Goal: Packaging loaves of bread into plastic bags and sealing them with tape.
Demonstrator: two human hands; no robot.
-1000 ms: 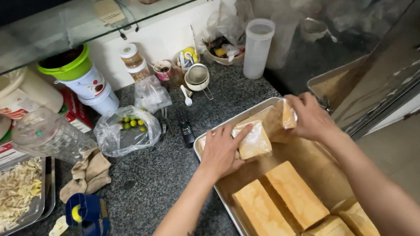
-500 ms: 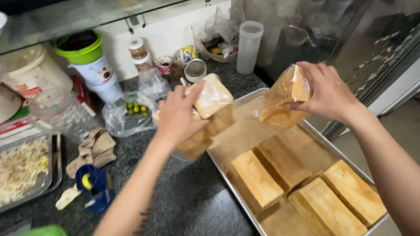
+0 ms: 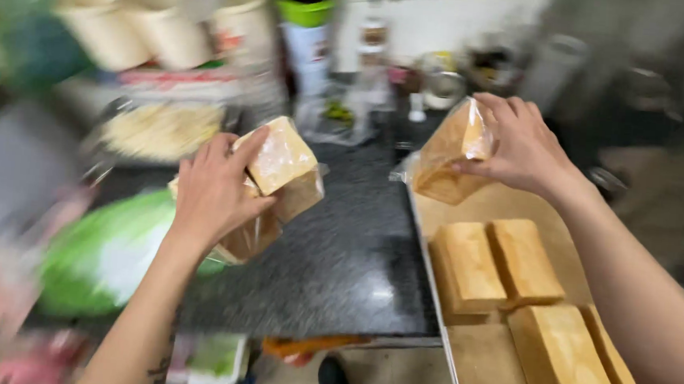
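Two bagged loaves lifted clear above the worktop [image 3: 338, 255]

The left hand [image 3: 215, 196] clasped a wrapped loaf [image 3: 279, 180], long axis tilted toward 1 o'clock; the right hand [image 3: 519, 143] pinched a second bagged loaf [image 3: 451, 155] by its end over the tray [image 3: 489, 367], hanging toward 7 o'clock, above unwrapped loaves [image 3: 504, 265].

Left hand [image 3: 214, 194]: grips bagged loaf [image 3: 278, 182] above dark counter [image 3: 338, 247]. Right hand [image 3: 520, 144]: grips second bagged loaf [image 3: 448, 160] over tray [image 3: 497, 367]. Tray: four bare loaves [image 3: 521, 306]. Background blurred.
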